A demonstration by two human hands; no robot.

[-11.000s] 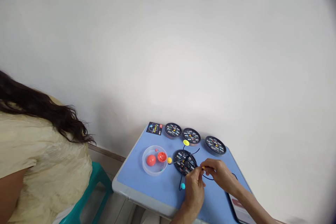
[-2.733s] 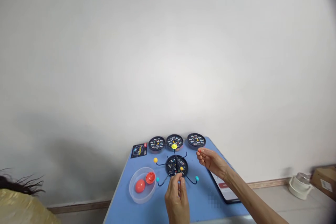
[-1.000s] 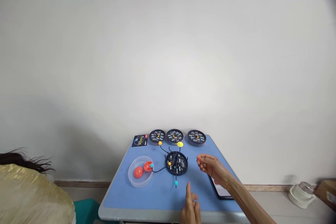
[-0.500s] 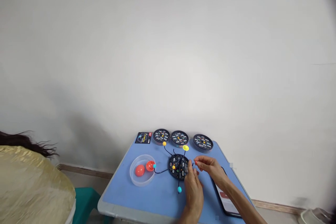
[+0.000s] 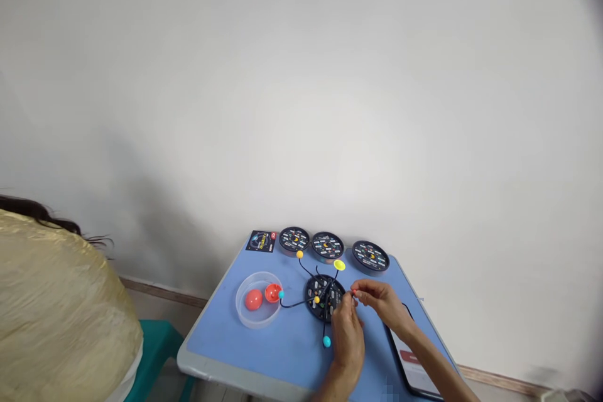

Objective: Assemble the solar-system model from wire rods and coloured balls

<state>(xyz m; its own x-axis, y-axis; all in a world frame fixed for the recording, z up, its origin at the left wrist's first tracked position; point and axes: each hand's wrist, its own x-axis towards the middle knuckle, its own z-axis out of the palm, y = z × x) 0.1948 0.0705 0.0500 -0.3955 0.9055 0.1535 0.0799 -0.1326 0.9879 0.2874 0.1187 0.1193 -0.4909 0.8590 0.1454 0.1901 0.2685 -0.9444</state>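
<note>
Item, one red bead: small, mostly covered, pinched between thumb and forefinger of my right grip, just above the right edge of the black disc base. Judged light, hard and smooth, apt to slip or roll; best held by its sides, at the fingertips. My left grip, fingers bunched, meets or nearly meets the right one at the bead; whether it clasps one of the model's arms there, I cannot tell, its fingertips being hidden. Item, thin black arms rising and curving out over the base: likely light and springy, easily turned, better held close to the tip than far back along the rod. On their ends, an orange ball, a yellow cup-like dome, and two turquoise balls, one towards me, the other at the rim of a clear round tub. In that tub, a red ball and a red half-shell, hollow upward. Along the far edge of the blue surface, a dark printed card and three round printed tins. Right, beneath my forearm, a phone, screen lit. Left, beyond the surface, a person in a pale gold garment by a teal stool.
</note>
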